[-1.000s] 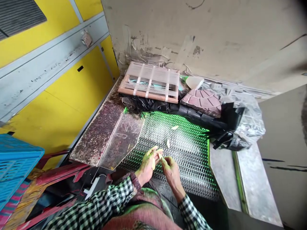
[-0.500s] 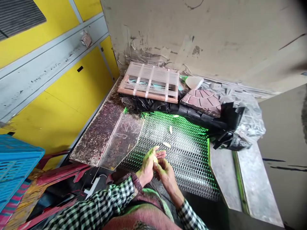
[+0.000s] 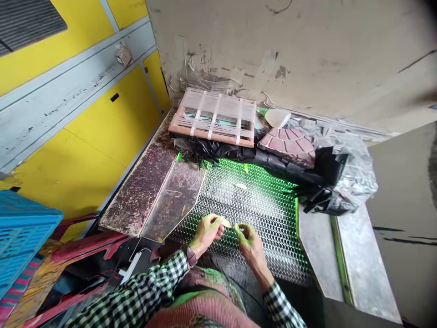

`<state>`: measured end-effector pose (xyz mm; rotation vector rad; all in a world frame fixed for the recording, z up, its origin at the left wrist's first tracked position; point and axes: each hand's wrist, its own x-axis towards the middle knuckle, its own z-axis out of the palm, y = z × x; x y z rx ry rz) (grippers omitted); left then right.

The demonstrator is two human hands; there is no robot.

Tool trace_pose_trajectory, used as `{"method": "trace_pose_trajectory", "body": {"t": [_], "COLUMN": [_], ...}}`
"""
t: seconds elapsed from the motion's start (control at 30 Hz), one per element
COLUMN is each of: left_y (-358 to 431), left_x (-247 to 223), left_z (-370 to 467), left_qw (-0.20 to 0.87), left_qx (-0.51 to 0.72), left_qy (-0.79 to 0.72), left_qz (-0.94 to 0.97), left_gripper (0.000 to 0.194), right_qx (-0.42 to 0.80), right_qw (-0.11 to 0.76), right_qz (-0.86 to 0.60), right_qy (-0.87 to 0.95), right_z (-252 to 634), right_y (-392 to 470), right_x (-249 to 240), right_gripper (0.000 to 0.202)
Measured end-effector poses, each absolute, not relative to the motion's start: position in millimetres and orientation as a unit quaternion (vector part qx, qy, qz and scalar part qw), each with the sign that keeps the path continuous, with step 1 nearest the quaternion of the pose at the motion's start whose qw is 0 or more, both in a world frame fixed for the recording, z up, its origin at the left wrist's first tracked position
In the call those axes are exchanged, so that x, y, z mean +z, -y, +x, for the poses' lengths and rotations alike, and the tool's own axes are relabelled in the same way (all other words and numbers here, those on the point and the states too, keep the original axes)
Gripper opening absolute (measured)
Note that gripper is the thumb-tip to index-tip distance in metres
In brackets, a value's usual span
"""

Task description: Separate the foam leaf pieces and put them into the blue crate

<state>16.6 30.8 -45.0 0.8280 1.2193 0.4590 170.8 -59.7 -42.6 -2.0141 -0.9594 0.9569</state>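
Note:
Over the near part of a metal mesh belt (image 3: pixel 262 228), my left hand (image 3: pixel 205 233) pinches a small pale leaf-shaped piece (image 3: pixel 226 223) between thumb and fingers. Just right of it, my right hand (image 3: pixel 250 241) is closed at the fingertips, with a small pale bit showing there that I cannot make out. The two hands are apart. Farther up the belt lie a pale piece (image 3: pixel 241 186) and a greenish-lit one (image 3: pixel 246 168).
A wrapped pink frame (image 3: pixel 211 119) and a pink patterned slab (image 3: pixel 288 145) rest on black plastic (image 3: pixel 239 154) across the belt. Metal plates flank the belt. At the left are a blue crate (image 3: pixel 27 241) and yellow panels.
My hands have separated, the left moving slightly left and the right moving right. The pale piece is now visible in my left hand. Loose pieces on the belt have shifted away from me.

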Motion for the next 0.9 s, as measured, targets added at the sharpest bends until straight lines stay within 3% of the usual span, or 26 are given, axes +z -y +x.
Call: {"method": "trace_pose_trajectory", "body": {"t": [0.13,0.33,0.43,0.6,0.77,0.9], "left_y": [-35.8,-30.6,-29.2,-31.4,-36.2,-42.1], "left_x": [-45.9,-35.5,-36.7,-46.6,-46.3,-37.0], "left_z": [15.2,19.1,18.6,17.3,8.1,-20.1], "left_qw": [0.725,0.732,0.67,0.529,0.516,0.553], "left_qx": [0.171,0.177,0.179,0.12,0.157,0.153], "left_qy": [-0.518,-0.435,-0.455,-0.53,-0.557,-0.544], "left_qz": [0.421,0.494,0.559,0.652,0.632,0.612], "left_gripper": [0.023,0.029,0.041,0.031,0.04,0.046], "right_qx": [0.329,0.571,0.503,0.323,0.209,0.22], "right_qw": [0.302,0.362,0.367,0.266,0.166,0.242], "right_qz": [-0.801,-0.677,-0.73,-0.827,-0.885,-0.873], "right_qy": [0.399,0.289,0.28,0.375,0.382,0.361], "right_z": [179.8,172.5,174.4,196.5,224.9,233.0], "right_y": [60.9,52.8,53.6,62.8,69.8,63.5], "right_x": [-35.4,-34.2,-39.5,-46.0,-43.7,-27.7], "right_gripper": [0.058,0.047,0.047,0.05,0.044,0.043]}}
